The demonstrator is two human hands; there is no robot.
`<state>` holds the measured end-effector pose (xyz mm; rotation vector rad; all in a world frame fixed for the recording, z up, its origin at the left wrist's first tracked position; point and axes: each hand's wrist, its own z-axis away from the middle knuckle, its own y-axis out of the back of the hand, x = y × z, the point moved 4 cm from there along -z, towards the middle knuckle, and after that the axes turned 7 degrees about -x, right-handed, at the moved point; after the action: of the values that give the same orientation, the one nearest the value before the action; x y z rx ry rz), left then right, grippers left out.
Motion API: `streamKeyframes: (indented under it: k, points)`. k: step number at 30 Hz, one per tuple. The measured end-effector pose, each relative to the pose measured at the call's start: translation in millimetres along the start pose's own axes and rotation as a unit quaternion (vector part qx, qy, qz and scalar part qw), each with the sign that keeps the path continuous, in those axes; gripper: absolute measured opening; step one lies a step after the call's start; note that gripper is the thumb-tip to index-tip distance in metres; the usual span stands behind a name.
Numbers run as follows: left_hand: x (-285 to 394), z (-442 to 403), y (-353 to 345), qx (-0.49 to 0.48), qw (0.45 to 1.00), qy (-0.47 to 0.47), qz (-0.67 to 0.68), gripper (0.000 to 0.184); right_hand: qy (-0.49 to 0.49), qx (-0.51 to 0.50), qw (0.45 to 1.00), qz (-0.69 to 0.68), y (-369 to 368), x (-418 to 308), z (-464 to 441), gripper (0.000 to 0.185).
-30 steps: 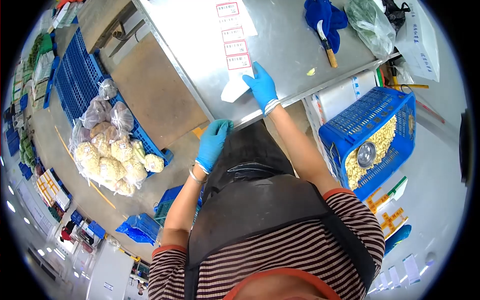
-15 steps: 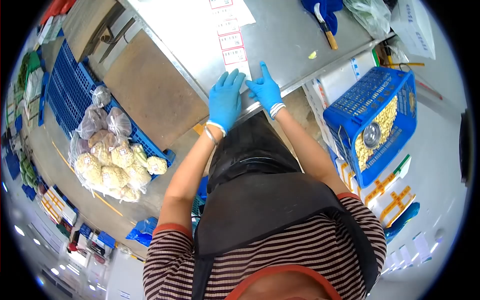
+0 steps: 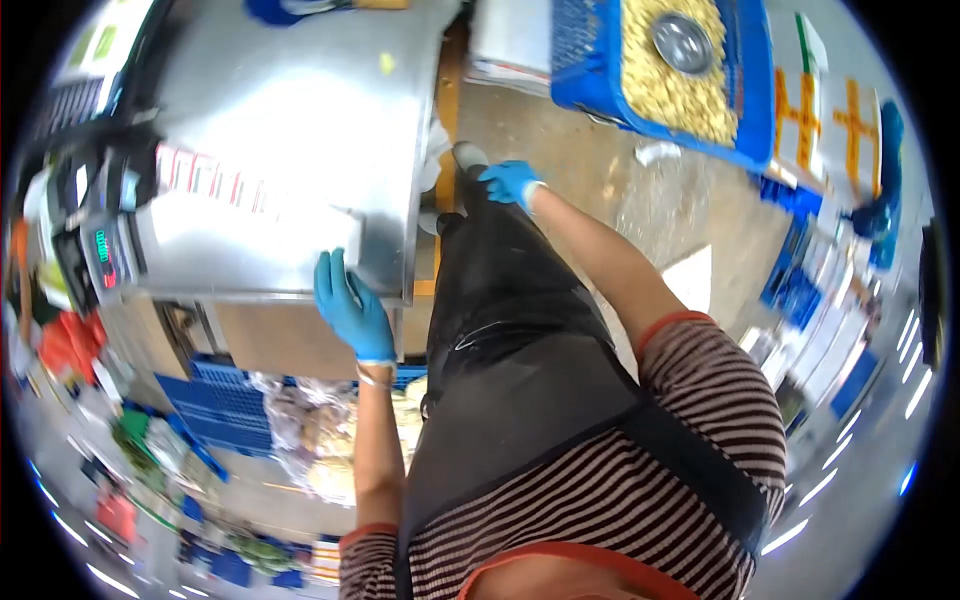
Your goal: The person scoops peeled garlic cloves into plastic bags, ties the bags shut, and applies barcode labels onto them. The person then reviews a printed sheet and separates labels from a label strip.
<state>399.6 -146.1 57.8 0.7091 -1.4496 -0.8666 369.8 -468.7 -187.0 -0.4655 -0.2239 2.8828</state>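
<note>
see left hand in a blue glove over the edge of the steel table, close to a corner, fingers extended and slightly apart, back of glove up; see nothing gripped. find label strip lying flat on that table, beyond the left fingertips and running toward them; cannot tell whether touching, pale end lost in glare. make out red borders in a row along the strip; cannot read any print, too blurred. see right hand, also blue-gloved, off the table, over the lower legs near a pale shoe; fingers partly bent, see no object there, cannot tell whether closed on anything. note lit display beside the far left end of the table, green characters with red below; cannot read the digits, smeared. see yellow scrap on the table, plus wooden handle and blue cloth at the top edge, cut off by the frame. find blue crate well apart from both hands, holding pale yellow pieces with metal bowl on top. note white boxes beside the crate, crossed with orange tape; cannot pick out a brand. see blue pallet below the table in frame, with clear bags of pale contents; cannot read any writing on them.
</note>
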Motion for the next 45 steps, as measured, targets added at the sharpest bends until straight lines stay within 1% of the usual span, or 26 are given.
streamKeyframes:
  k: [2,4,6,8,9,10,13,14,16,17,20,22,24,26,28,30,32,35,36,38,40,41,42,43,44,45]
  points:
    - [16.4,7.3,-0.8,-0.052,0.998,-0.022,-0.010,0.036,-0.026,-0.150,0.985,-0.080,-10.4,32.0,-76.1,0.045]
    - [28.0,10.8,-6.2,-0.067,0.997,-0.035,-0.008,0.037,-0.028,-0.009,0.988,-0.150,-36.2,41.0,-141.3,0.071]
    - [39.3,6.5,-14.7,-0.096,0.995,-0.015,0.016,0.038,-0.084,0.000,0.968,-0.236,-61.9,17.4,-149.9,0.082]
    - [49.7,-1.6,-23.7,-0.089,0.995,-0.001,0.034,0.037,-0.135,-0.042,0.953,-0.267,-89.3,-16.2,-148.2,0.075]
    - [53.7,-6.5,-28.2,-0.098,0.994,0.010,0.043,0.036,-0.115,-0.025,0.951,-0.286,-99.0,-50.9,-117.7,0.073]
    - [58.1,-12.8,-34.5,-0.106,0.993,0.022,0.054,0.036,-0.081,-0.006,0.965,-0.251,-96.6,-66.1,-110.4,0.067]
    - [73.6,-26.9,-50.4,-0.128,0.988,0.021,0.087,0.033,0.039,0.145,0.988,0.044,-54.6,-67.5,-119.8,0.051]
    - [77.9,-31.5,-54.8,-0.134,0.986,0.014,0.099,0.032,0.042,0.203,0.971,0.120,-35.9,-58.7,-120.8,0.047]
    - [80.3,-33.9,-62.6,-0.139,0.982,0.000,0.125,0.031,-0.017,0.275,0.942,0.191,15.7,-24.1,-131.4,0.062]
    - [83.1,-37.3,-65.0,-0.145,0.981,-0.004,0.132,0.031,-0.025,0.325,0.933,0.151,46.6,-10.5,-123.3,0.062]
    - [94.1,-44.7,-68.1,-0.164,0.975,-0.023,0.145,0.030,0.071,0.451,0.841,0.289,157.4,37.8,-107.2,0.040]
    - [93.8,-42.3,-76.3,-0.204,0.971,-0.041,0.122,0.029,0.216,0.501,0.713,0.439,219.7,58.7,-93.5,0.029]
    - [92.1,-37.8,-102.6,-0.259,0.949,-0.029,0.176,0.032,0.299,0.358,0.858,0.215,237.0,59.5,-49.9,0.039]
    - [109.5,-32.5,-120.5,-0.322,0.923,-0.020,0.210,0.038,0.238,0.360,0.880,0.196,210.5,40.9,11.6,0.043]
    - [125.8,-18.6,-141.9,-0.266,0.941,-0.077,0.195,0.036,0.221,0.304,0.912,0.162,152.2,6.1,77.5,0.046]
    - [127.0,-14.6,-148.3,-0.310,0.926,-0.048,0.209,0.031,0.263,0.278,0.909,0.165,101.4,-28.1,129.0,0.044]
    - [121.0,-13.3,-148.7,-0.446,0.856,0.065,0.252,0.026,0.326,0.294,0.881,0.175,68.3,-58.0,164.8,0.043]
    - [115.9,-24.7,-108.8,-0.311,0.899,0.087,0.296,0.024,0.416,0.351,0.819,0.183,31.8,-86.6,221.5,0.042]
    - [112.5,-28.3,-96.0,-0.265,0.908,0.093,0.310,0.025,0.375,0.298,0.852,0.213,17.5,-87.8,235.3,0.042]
    - [108.4,-23.1,-82.2,-0.264,0.906,0.070,0.322,0.024,0.284,0.197,0.899,0.270,-8.3,-76.0,259.9,0.044]
    - [117.0,-11.2,-78.6,-0.298,0.900,0.013,0.316,0.025,0.325,0.073,0.884,0.327,-45.0,-55.8,269.3,0.046]
    - [129.5,-3.2,-75.2,-0.321,0.896,-0.058,0.300,0.022,0.280,0.045,0.907,0.311,-51.7,-50.6,272.7,0.046]
    - [142.8,1.9,-60.4,-0.376,0.869,-0.042,0.319,0.015,0.235,0.018,0.926,0.294,-55.7,-45.8,276.3,0.047]
    - [141.0,1.1,-52.8,-0.401,0.850,-0.029,0.339,0.012,0.314,-0.033,0.940,0.130,-52.2,-25.4,254.1,0.039]
    - [132.9,-2.8,-45.3,-0.426,0.831,-0.014,0.358,0.010,0.286,-0.074,0.955,-0.036,-52.2,-34.0,274.0,0.023]
    - [123.5,-7.9,-34.6,-0.371,0.822,0.016,0.433,0.009,0.433,-0.054,0.900,0.002,-43.1,-44.7,282.8,0.018]
